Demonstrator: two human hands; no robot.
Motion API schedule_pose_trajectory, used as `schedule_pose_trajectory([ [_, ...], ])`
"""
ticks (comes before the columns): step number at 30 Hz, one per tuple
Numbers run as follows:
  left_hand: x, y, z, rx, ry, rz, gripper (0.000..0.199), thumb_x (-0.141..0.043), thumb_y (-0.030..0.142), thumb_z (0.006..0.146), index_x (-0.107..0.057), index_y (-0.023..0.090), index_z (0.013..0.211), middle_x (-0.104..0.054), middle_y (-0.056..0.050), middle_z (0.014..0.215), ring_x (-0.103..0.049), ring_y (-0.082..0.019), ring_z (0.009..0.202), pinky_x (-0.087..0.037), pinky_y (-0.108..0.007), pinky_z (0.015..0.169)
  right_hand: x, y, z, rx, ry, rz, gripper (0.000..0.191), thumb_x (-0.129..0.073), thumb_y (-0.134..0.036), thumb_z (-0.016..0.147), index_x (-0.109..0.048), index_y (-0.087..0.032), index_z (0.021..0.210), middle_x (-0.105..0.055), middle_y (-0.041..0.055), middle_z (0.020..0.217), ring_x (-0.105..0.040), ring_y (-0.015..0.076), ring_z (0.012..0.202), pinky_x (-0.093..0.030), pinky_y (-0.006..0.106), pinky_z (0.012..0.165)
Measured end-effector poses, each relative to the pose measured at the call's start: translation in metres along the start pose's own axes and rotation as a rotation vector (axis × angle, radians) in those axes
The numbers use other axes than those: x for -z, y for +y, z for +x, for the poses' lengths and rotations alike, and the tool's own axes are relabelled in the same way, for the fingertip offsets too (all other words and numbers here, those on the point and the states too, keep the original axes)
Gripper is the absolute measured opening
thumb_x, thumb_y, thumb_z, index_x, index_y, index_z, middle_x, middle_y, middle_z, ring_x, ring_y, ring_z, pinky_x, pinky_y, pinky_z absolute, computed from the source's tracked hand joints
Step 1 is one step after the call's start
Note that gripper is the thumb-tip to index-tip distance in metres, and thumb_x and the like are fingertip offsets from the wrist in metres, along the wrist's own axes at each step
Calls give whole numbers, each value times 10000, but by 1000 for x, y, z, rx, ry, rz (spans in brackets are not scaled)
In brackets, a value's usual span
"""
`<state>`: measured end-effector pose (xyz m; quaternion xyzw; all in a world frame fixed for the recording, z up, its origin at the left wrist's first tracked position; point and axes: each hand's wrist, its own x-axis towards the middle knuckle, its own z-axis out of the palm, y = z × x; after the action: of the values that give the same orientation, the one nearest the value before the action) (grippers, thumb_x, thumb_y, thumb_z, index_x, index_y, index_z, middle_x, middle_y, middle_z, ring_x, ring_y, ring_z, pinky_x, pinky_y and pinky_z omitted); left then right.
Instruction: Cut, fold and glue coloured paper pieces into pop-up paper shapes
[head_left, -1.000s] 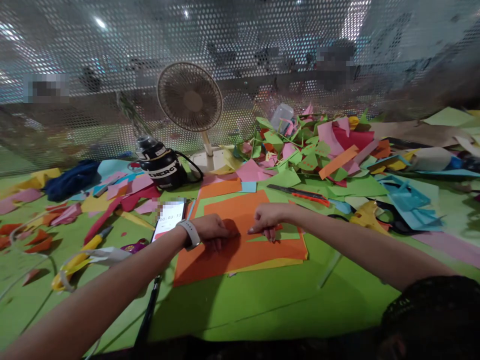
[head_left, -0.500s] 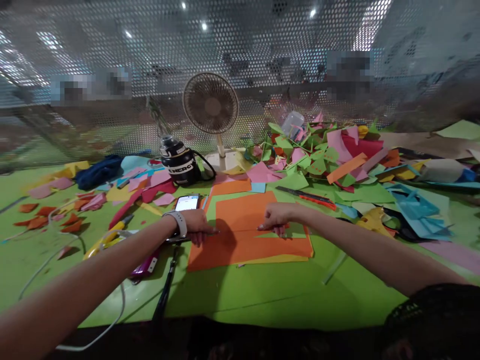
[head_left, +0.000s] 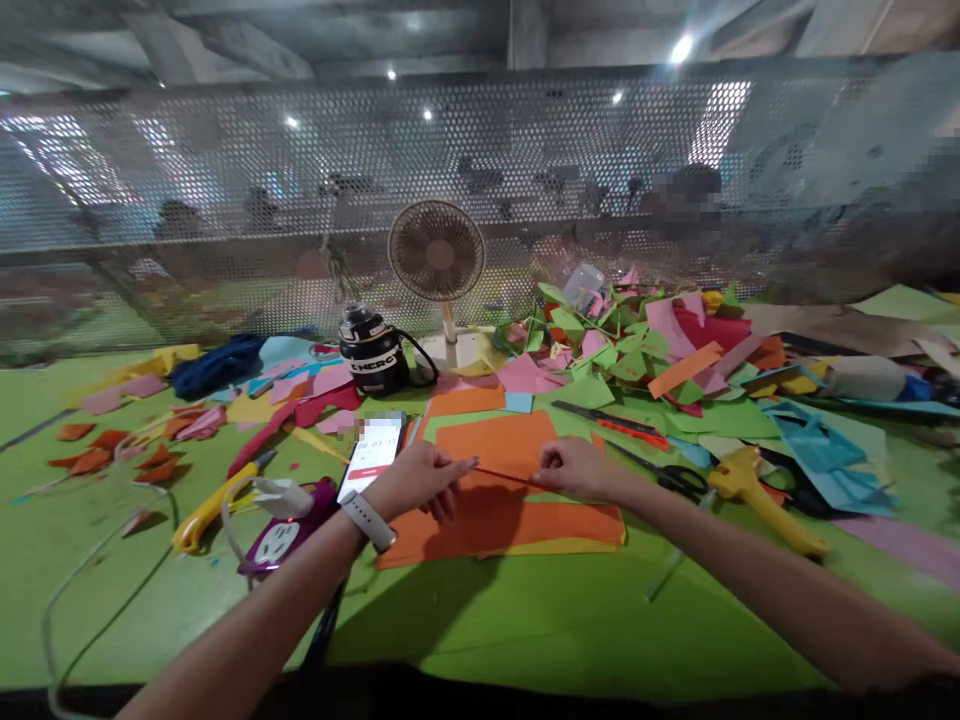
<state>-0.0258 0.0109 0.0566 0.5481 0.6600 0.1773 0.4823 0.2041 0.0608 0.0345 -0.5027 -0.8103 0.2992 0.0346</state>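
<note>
In the middle of the frame, I pinch the near edge of a flat orange paper sheet between thumb and finger of my left hand and the curled fingers of my right hand. Under it lie more sheets of orange, green and yellow paper. A lit white-screened phone lies just beside my left wrist; black-handled scissors and a yellow plastic glue gun lie right of centre.
</note>
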Motion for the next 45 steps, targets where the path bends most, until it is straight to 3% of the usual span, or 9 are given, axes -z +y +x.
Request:
schedule_pose_trajectory([
  [5,-26,0,21,-29,107,-651,417,-726,542,640,-628,141,697,-676,-36,620,-651,-151,597,-522,-261,611,-11,-8,4,48,140,382,296,-605,-463,749,-578,-171,710,-623,9,655,-554,139,610,-390,222,524],
  [9,-26,-3,43,-136,113,-904,330,-790,401,627,-566,159,629,-546,63,530,-558,-69,518,-520,-227,670,-9,-14,1,229,214,271,278,-518,-435,827,-613,-178,774,-642,21,696,-578,149,637,-442,242,580],
  [11,-22,-5,48,-126,77,-919,315,-796,379,626,-569,160,631,-516,73,521,-534,-58,496,-515,-220,650,-1,-13,-4,412,347,81,232,-487,-336,845,-638,-178,924,-678,65,844,-616,188,784,-479,293,714],
  [13,-19,-9,49,-105,19,-923,311,-808,362,608,-575,157,626,-515,69,517,-528,-60,486,-509,-222,624,5,-10,-8,631,421,-148,358,-493,-195,793,-592,-171,1137,-648,117,1109,-572,236,1055,-440,375,910],
  [17,-23,-16,46,-58,-110,-892,316,-828,351,559,-624,134,663,-594,22,567,-556,-82,502,-491,-226,579,-2,-5,-8,866,268,-473,664,-487,-64,727,-395,-146,1380,-388,127,1453,-258,240,1380,-236,460,1112],
  [21,-30,-20,44,-34,-188,-874,315,-823,352,545,-628,133,658,-598,22,551,-550,-86,486,-464,-219,540,-21,-3,-3,918,240,-599,527,-411,-73,855,-415,-176,1372,-383,100,1456,-282,207,1373,-272,442,1105],
  [27,-33,-17,40,-14,-208,-873,341,-830,385,545,-635,135,670,-610,20,553,-540,-84,485,-438,-212,509,-27,-4,-5,1064,356,-660,340,-384,-106,937,-582,-160,1208,-592,90,1276,-494,190,1234,-381,382,1037],
  [37,-38,-19,40,-56,-223,-860,344,-831,394,564,-654,120,674,-598,24,528,-510,-65,453,-389,-184,455,-32,-8,-11,1082,504,-756,331,-392,-78,931,-583,-137,1195,-631,96,1222,-569,197,1146,-449,363,940],
  [45,-44,-20,39,-86,-270,-886,340,-849,369,535,-625,126,616,-583,16,506,-492,-74,431,-364,-194,427,-39,-10,-9,1146,471,-698,311,-389,-69,925,-638,-91,1109,-678,110,1132,-614,170,1075,-454,323,948],
])
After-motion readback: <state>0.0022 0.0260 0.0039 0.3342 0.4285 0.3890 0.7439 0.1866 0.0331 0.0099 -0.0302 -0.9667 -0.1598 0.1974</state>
